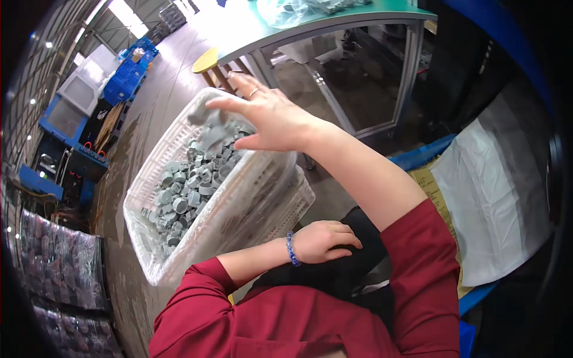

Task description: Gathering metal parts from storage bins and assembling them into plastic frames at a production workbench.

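A white plastic basket (132, 224) lined with clear film stands in front of me to the left. Many small grey plastic pieces (191, 185), some ring-shaped, are heaped inside. Over its far right corner my right hand (265, 116) is held with fingers and thumb spread, a ring on one finger. Just below and left of those fingers, some grey pieces (210, 128) are smeared by motion, apart from the palm. My left hand (327, 241), wearing a blue beaded bracelet (292, 249), lies on my dark-trousered leg, fingers stretched out and holding nothing.
Another white basket (300, 206) sits under the filled one. Ahead is a green-topped table (388, 13) bearing a clear plastic bag (298, 13), with a yellow stool (206, 61) beside it. A white sheet (486, 209) lies at right. Wrapped stacks (62, 256) and blue crates (122, 83) stand left.
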Tool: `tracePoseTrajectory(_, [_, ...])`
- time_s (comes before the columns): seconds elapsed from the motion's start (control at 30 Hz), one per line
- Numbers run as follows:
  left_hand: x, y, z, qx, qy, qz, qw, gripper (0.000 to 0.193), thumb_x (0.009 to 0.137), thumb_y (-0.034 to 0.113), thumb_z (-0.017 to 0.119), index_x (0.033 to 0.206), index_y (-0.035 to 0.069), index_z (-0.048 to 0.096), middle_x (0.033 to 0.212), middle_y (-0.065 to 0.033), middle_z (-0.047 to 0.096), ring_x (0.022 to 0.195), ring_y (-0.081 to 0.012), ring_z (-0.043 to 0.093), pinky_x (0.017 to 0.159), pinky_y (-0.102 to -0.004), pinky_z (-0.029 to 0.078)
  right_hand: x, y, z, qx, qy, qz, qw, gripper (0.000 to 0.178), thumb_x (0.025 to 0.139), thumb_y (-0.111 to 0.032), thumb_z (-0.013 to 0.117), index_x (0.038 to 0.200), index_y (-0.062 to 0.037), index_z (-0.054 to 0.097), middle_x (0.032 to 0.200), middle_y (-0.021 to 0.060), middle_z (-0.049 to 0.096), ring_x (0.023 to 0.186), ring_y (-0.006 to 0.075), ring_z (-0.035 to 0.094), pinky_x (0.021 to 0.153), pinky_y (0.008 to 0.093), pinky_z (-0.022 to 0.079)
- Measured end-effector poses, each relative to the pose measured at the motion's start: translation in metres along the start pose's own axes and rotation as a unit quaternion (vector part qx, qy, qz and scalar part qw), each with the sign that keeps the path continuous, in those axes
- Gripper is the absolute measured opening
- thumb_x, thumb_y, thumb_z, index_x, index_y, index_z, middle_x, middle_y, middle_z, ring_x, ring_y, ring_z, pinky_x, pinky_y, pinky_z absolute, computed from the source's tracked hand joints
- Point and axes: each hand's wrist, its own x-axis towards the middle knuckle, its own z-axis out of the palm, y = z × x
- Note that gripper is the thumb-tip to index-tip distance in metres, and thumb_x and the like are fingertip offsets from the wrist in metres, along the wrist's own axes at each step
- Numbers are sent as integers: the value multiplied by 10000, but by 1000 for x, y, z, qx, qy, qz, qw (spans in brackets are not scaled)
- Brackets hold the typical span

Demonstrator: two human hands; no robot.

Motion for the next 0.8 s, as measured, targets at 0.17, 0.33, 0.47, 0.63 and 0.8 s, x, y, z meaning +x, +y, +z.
tracePoseTrajectory(0.17, [25, -1, 11, -41, -18, 21, 999, 204, 811, 89, 619, 1014, 63, 622, 959, -94, 619, 902, -275, 586, 803, -364, 471, -130, -2, -109, 64, -30, 137, 988, 480, 744, -102, 680, 1208, -112, 560, 1318, 150, 472, 1212, 293, 469, 950, 348, 406])
tracePoseTrajectory(0.33, [116, 25, 44, -84, -75, 63, 992, 216, 768, 29, 638, 983, 45, 642, 941, -116, 635, 888, -287, 607, 779, -354, 486, -487, 0, -174, -118, 248, 608, 745, 272, 829, -155, 629, 1079, -60, 578, 959, 59, 615, 843, 142, 586, 764, 278, 480])
tracePoseTrajectory(0.47, [198, 45, 98, -137, -209, 74, 966, 228, 767, -23, 604, 988, 17, 639, 943, -134, 635, 886, -276, 612, 781, -332, 484, -700, -111, -144, -107, 372, 743, 545, 278, 796, -156, 653, 1044, -45, 594, 906, 64, 629, 782, 140, 591, 725, 277, 485])
tracePoseTrajectory(0.63, [277, 17, 179, -198, -357, -18, 913, 196, 862, 5, 561, 1049, -34, 606, 984, -101, 630, 924, -159, 611, 828, -270, 476, -794, -169, -117, -274, 250, 858, 356, 344, 746, -228, 696, 1047, -93, 598, 907, 128, 650, 845, 241, 634, 737, 354, 498])
tracePoseTrajectory(0.8, [305, -71, 247, -200, -386, -155, 887, 239, 902, 60, 543, 1132, 3, 580, 993, -74, 640, 920, -129, 605, 800, -251, 486, -806, -105, -107, -236, 9, 937, 258, 815, 716, -324, 744, 1386, -264, 284, 1175, 191, 541, 1050, 358, 561, 867, 429, 470])
